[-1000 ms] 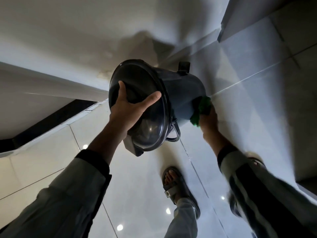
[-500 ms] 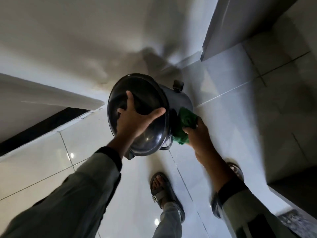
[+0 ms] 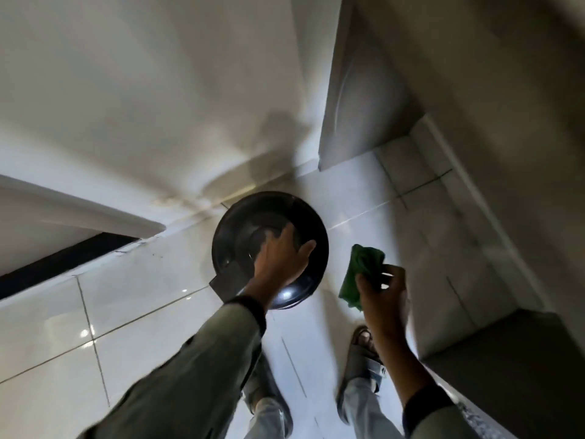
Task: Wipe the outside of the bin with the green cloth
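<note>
Near the tiled floor's (image 3: 142, 312) wall edge, your left hand (image 3: 280, 259) rests flat-fingered atop the dark bin (image 3: 240, 229) while your right hand (image 3: 380, 293) grips the green cloth (image 3: 361, 270) beside it, apart: mid-wipe, likely, next pressing cloth onto the outer wall.

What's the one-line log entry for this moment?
left hand: flat on bin lid | right hand: pinching green cloth, clear of bin | wiping: no contact
</note>
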`<state>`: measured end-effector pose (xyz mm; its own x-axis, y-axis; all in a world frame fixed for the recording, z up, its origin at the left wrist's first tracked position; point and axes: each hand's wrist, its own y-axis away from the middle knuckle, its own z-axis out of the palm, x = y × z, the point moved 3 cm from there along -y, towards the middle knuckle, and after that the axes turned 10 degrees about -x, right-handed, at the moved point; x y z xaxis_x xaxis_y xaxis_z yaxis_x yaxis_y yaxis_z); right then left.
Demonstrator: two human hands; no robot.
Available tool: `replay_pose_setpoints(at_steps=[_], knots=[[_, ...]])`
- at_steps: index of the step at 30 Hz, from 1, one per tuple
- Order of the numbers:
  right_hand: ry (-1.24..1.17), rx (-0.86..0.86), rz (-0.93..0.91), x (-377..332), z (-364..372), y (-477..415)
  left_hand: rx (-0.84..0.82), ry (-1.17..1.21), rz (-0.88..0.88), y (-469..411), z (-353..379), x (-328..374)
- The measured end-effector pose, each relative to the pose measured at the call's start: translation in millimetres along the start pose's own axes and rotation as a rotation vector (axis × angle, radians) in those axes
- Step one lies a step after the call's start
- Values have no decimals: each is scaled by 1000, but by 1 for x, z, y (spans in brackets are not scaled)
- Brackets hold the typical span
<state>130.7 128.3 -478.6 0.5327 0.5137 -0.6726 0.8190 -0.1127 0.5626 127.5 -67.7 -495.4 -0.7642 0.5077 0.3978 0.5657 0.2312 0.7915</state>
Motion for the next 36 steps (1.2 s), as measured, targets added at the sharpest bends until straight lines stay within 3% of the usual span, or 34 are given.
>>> replay_pose_setpoints(at_steps=[2, 4, 6, 8, 11, 14, 15, 17, 19, 21, 24, 26, 28, 31, 33, 36], knots=[[-23, -80, -37, -33, -3, 27, -146, 347, 79, 56, -8, 19], [-126, -274, -87, -78, -5, 64, -212, 725, 74, 118, -29, 34], [-218, -452, -174, -129, -16, 107, -107, 846, 164, 177, -62, 44], [-241, -562, -308, -177, -40, 147, 40, 818, 318, 233, -101, 54], [-5, -462, -685, -235, -84, 187, 174, 896, 427, 285, -143, 64], [78, -242, -941, -283, -138, 207, 142, 1045, 525, 335, -171, 102], [51, -245, -925, -295, -151, 204, 120, 1089, 551, 345, -175, 119], [-147, -412, -778, -313, -174, 190, 98, 1070, 616, 355, -178, 155], [-235, -454, -686, -329, -209, 172, 198, 924, 657, 354, -175, 196], [-126, -329, -718, -339, -242, 150, 392, 734, 627, 347, -168, 237], [78, -158, -773, -346, -272, 114, 533, 461, 780, 330, -151, 282], [289, -92, -745, -348, -284, 88, 525, 107, 758, 306, -134, 306], [626, -89, -639, -341, -290, 67, 529, -306, 560, 281, -118, 317], [1097, -141, -491, -327, -294, 55, 482, -634, 476, 267, -104, 319], [1065, -132, -522, -337, -295, 61, 527, -713, 536, 273, -113, 315], [1015, -25, -588, -357, -296, 78, 740, -769, 704, 304, -154, 307]])
